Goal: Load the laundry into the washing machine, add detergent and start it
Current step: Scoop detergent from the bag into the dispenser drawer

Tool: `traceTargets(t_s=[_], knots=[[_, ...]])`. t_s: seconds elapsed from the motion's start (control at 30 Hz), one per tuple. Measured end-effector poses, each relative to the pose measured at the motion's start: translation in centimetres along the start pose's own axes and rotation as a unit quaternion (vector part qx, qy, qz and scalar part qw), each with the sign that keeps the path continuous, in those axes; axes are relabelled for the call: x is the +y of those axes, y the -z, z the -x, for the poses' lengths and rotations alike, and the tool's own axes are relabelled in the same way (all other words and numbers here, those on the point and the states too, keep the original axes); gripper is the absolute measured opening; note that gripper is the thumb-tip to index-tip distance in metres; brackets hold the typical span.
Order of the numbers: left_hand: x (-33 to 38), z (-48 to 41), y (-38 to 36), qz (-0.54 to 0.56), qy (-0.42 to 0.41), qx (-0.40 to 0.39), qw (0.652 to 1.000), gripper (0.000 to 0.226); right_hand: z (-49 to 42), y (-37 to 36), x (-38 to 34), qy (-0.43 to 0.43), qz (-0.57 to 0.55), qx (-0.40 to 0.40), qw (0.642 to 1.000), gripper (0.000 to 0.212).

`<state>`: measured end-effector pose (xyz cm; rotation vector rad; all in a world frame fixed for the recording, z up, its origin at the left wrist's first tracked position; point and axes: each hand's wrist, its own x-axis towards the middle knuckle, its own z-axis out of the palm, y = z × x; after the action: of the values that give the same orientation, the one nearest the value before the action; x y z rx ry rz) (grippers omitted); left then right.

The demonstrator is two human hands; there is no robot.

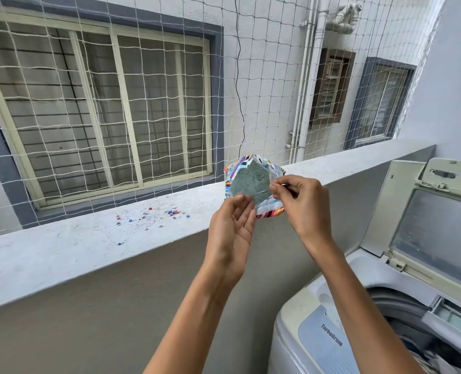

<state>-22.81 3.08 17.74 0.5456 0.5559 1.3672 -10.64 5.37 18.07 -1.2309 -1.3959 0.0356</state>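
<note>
A colourful detergent packet (pixel 253 182) stands open on the balcony ledge (pixel 89 238), with greenish powder showing inside. My right hand (pixel 297 198) pinches the packet's right edge between thumb and fingers. My left hand (pixel 232 228) is at the packet's lower left with its fingers apart, the fingertips touching the near edge. The top-loading washing machine (pixel 332 333) sits at the lower right with its lid (pixel 437 220) raised. Its detergent drawer (pixel 450 317) is pulled out, and laundry (pixel 423 357) lies in the drum.
Spilled powder and small coloured beads (pixel 170 213) lie on the ledge left of the packet. A rope safety net (pixel 143 103) closes off the balcony above the ledge. Beyond it are a neighbouring wall, windows and pipes.
</note>
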Motion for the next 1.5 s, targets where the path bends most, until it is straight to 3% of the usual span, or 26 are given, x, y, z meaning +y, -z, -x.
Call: traceTargets(t_s=[0.47, 0.73, 0.87, 1.5], knots=[[1.0, -1.8, -0.9, 0.102, 0.064, 0.026, 0.992, 0.051, 1.2, 3.5, -2.0, 0.010, -0.075, 0.039, 0.996, 0.004], [-0.2, -1.5, -1.8, 0.148, 0.065, -0.036, 0.986, 0.034, 2.5, 6.3, -2.3, -0.006, -0.158, 0.014, 0.987, 0.012], [-1.0, -0.3, -3.0, 0.171, 0.086, -0.044, 0.981, 0.033, 3.1, 8.0, -2.3, -0.010, -0.183, 0.012, 0.983, 0.004], [-12.7, 0.4, -10.6, 0.148, 0.249, -0.091, 0.953, 0.035, 5.5, 20.9, 3.1, -0.044, -0.089, 0.111, 0.989, 0.006]])
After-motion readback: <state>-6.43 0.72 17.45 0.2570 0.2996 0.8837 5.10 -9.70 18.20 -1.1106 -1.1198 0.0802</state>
